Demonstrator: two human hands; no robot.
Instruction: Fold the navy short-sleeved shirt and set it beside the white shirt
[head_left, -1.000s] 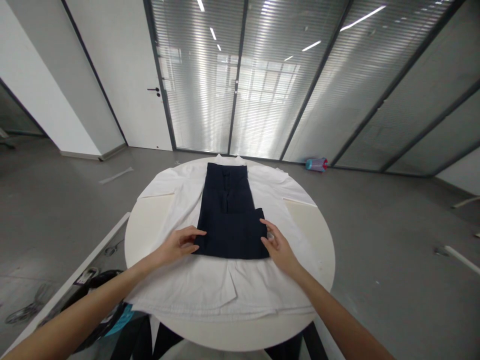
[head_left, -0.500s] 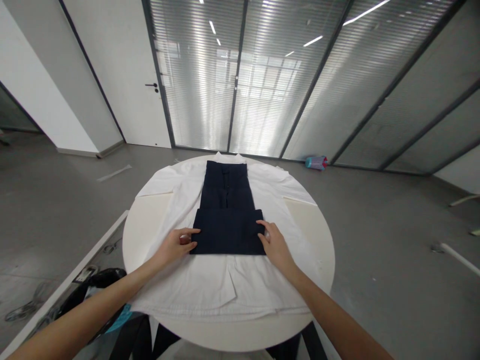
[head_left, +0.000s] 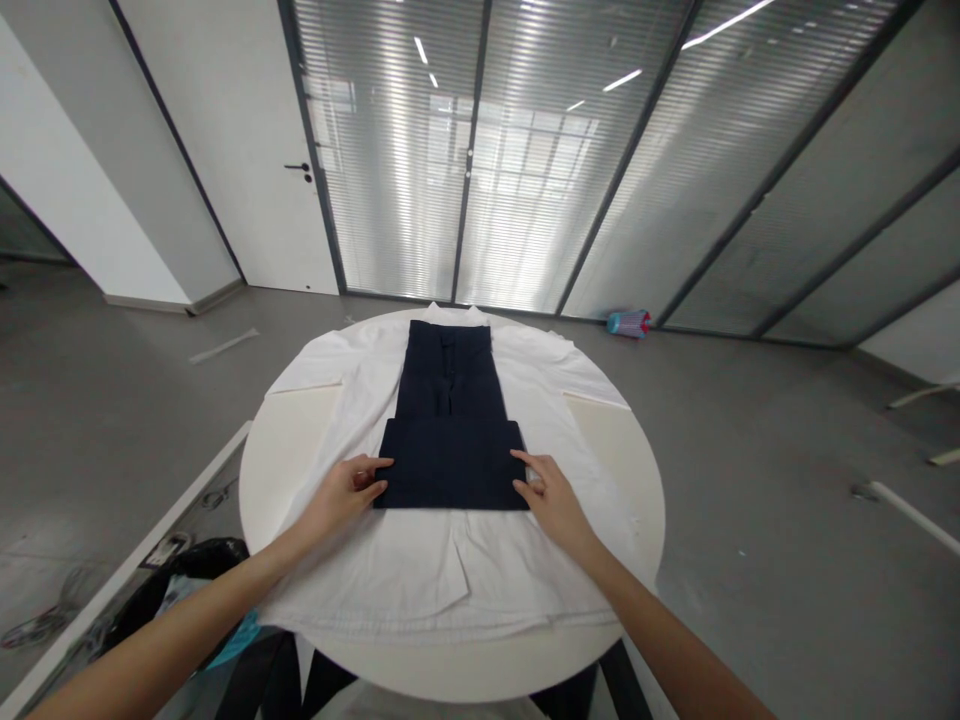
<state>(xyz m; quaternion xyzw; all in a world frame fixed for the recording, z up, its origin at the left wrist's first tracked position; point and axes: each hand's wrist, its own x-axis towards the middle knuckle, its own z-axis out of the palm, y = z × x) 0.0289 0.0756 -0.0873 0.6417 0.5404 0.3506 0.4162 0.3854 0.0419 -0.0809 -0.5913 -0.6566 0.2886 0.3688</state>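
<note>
At lower centre, folded navy trousers [head_left: 450, 465] are touched at each side by an open left hand [head_left: 345, 492] and an open right hand [head_left: 547, 498], seemingly without gripping, atop a white shirt [head_left: 442, 570].

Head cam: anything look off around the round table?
The folded navy trousers lie centred on the white shirt, nothing askew there. The odd items are on the floor: a striped bottle lying on its side by the glass wall, and a loose white strip at right, which looks like stray debris.
</note>
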